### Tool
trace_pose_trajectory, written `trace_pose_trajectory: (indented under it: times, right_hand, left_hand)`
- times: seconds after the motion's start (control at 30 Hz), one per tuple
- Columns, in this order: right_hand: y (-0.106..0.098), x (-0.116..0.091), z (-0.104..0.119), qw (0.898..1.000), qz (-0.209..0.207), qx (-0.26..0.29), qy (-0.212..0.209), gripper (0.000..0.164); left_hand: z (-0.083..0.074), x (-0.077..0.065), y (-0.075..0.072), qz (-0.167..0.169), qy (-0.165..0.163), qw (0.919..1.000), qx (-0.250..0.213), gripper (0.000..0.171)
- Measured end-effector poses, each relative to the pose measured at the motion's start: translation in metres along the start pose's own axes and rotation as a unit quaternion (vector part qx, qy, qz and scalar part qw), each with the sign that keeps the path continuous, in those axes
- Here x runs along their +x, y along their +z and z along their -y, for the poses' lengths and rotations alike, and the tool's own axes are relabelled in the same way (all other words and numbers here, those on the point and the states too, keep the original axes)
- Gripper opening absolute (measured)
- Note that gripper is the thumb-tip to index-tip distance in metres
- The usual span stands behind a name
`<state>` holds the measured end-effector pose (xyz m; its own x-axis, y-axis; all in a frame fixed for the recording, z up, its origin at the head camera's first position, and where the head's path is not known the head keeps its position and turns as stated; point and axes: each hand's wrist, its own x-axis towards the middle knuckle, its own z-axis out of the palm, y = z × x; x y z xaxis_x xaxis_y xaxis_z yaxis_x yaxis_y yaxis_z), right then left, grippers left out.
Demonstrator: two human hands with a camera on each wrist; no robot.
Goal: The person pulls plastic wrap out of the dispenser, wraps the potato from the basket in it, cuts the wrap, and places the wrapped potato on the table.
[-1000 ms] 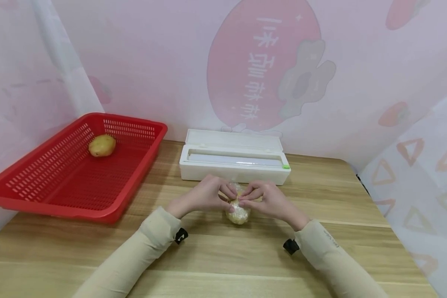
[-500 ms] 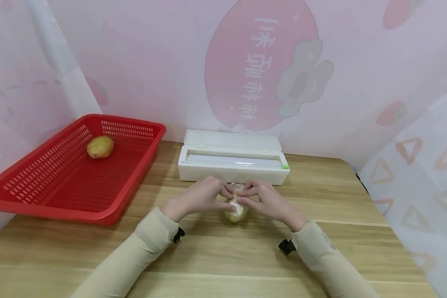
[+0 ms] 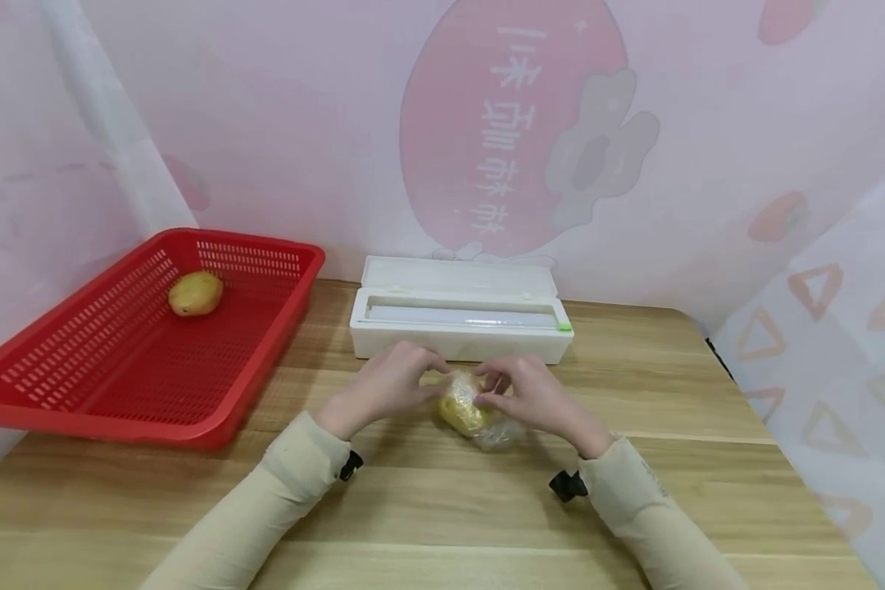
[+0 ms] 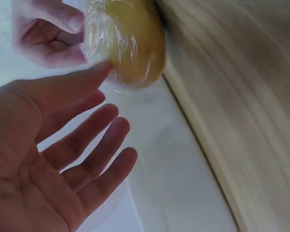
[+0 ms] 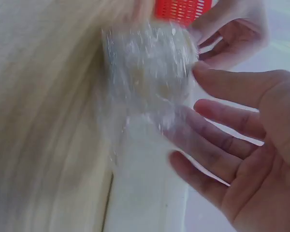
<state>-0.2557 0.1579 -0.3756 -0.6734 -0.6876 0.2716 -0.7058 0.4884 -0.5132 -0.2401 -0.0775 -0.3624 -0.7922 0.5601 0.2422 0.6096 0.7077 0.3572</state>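
Between the two hands, a yellow potato (image 3: 460, 411) wrapped in clear cling film (image 4: 108, 34) sits close over the wooden table. A loose crumpled tail of film (image 3: 500, 433) sticks out toward the front right. My left hand (image 3: 389, 392) is at the potato's left side; its thumb tip overlaps the wrapped end in the left wrist view, and the fingers are spread apart. On the other side, my right hand (image 3: 537, 399) has its thumb tip at the film. Its fingers (image 5: 222, 140) are loosely bent, partly behind the clear film in the right wrist view.
Behind the hands stands a white cling film box (image 3: 460, 348), lid raised, with a roll inside and a green piece at its right end. A red plastic basket (image 3: 265, 373) on the left holds another potato (image 3: 195, 293). A printed curtain (image 3: 302, 123) hangs behind the wooden table (image 3: 413, 516).
The wrapped potato has turned, so its film tail now points front right. Both hands have loosened from their pinch at its top and moved slightly apart.
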Motion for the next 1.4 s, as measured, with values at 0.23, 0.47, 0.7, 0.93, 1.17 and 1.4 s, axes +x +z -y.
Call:
trace_pose_trajectory:
  times: [0.23,0.47,0.7,0.93,1.17,1.4]
  right_hand:
    - [-0.002,-0.001,0.004,1.0,0.015,-0.014,0.001,0.032]
    - [0.001,-0.002,0.0,0.999,-0.035,-0.014,0.011,0.021]
    - [0.002,-0.002,-0.004,0.999,-0.023,0.022,0.02,0.021]
    - [0.002,-0.001,-0.004,0.999,-0.031,0.017,0.025,0.019]
    - [0.003,0.0,-0.007,0.997,-0.044,0.01,0.059,0.015]
    - [0.003,0.0,-0.011,0.997,-0.043,0.023,0.062,0.014]
  left_hand:
    - [0.007,0.003,0.009,-0.001,0.044,0.9988,-0.023,0.019]
    - [0.005,0.004,0.016,0.006,0.047,0.9963,-0.071,0.026]
    - [0.004,0.004,0.02,0.015,0.026,0.9978,-0.059,0.029]
    - [-0.009,0.001,0.005,-0.004,0.07,0.9973,-0.021,0.02]
    - [-0.025,-0.008,0.003,0.068,0.118,0.9891,-0.056,0.024]
    - [-0.026,-0.011,0.017,0.079,0.091,0.9925,-0.019,0.036]
